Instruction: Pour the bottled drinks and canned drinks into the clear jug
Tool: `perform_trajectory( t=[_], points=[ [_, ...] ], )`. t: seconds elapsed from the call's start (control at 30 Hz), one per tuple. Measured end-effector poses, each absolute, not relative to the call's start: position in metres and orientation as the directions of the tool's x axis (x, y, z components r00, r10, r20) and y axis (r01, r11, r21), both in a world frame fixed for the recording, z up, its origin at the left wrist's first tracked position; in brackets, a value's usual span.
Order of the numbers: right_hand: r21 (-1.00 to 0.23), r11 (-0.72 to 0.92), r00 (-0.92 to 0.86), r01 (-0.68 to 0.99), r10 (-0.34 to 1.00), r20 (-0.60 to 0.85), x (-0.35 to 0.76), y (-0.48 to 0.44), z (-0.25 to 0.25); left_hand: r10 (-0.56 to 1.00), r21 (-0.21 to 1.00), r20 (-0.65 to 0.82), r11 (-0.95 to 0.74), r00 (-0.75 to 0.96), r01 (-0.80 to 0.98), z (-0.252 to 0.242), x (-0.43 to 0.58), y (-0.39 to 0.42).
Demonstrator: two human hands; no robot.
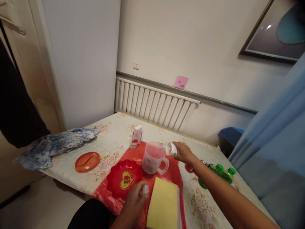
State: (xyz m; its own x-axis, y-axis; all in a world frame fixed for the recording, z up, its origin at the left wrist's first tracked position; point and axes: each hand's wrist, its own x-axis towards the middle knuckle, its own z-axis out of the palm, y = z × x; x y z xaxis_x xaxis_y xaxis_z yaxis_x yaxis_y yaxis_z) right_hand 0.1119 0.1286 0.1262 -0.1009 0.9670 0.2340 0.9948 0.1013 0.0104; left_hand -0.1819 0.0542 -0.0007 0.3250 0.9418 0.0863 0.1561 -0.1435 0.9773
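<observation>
**Head view: right hand tips a bottle at the jug's rim**

Head camera shows the right hand (184, 152) wrapped around a small clear plastic bottle (169, 149). The bottle lies almost on its side, its neck at the rim of a clear plastic measuring jug (153, 158) just left of the hand. Whether anything is flowing is too blurred to tell, and the jug's pink tint may come from the sheet beneath it.

Near the bottom edge, the left hand (133, 200) pinches one white cap (145, 189) in its fingertips, just beside a yellow rectangular block (164, 203) that the frame cuts off.

The jug stands on a red plastic sheet (176, 173), with one red scalloped dish (124, 178) in front of it and two small white-capped bottles (136, 136) behind. Off the sheet lie one orange round lid (87, 161) and a crumpled blue patterned cloth (57, 144) on the floral-covered table (114, 130). Behind the right forearm are green-capped bottles (221, 171), partly hidden; at least two caps show.
</observation>
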Motion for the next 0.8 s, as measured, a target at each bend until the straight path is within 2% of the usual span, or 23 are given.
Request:
perform_trajectory(
  t=[0.2,0.33,0.4,0.6,0.8],
  points=[
    [-0.262,0.167,-0.109,0.951,0.969,0.222,0.108,0.097,0.117,0.934,0.956,0.127,-0.205,0.335,0.21,0.043,-0.17,0.07],
    [-0.529,0.269,-0.157,0.805,0.956,0.247,0.09,0.061,0.113,0.912,0.927,0.228,-0.311,0.341,0.212,0.061,-0.157,0.08],
    [-0.611,0.263,-0.146,0.746,0.961,0.236,0.081,0.044,0.11,0.893,0.902,0.287,-0.374,0.347,0.215,0.066,-0.151,0.084],
    [-0.603,0.148,-0.06,0.784,0.985,0.164,0.069,0.014,0.094,0.787,0.815,0.402,-0.54,0.468,0.21,0.073,-0.142,0.085],
    [-0.646,0.148,-0.047,0.748,0.984,0.172,0.068,0.006,0.072,0.749,0.762,0.351,-0.577,0.562,0.294,0.08,-0.146,0.077]
  ],
)
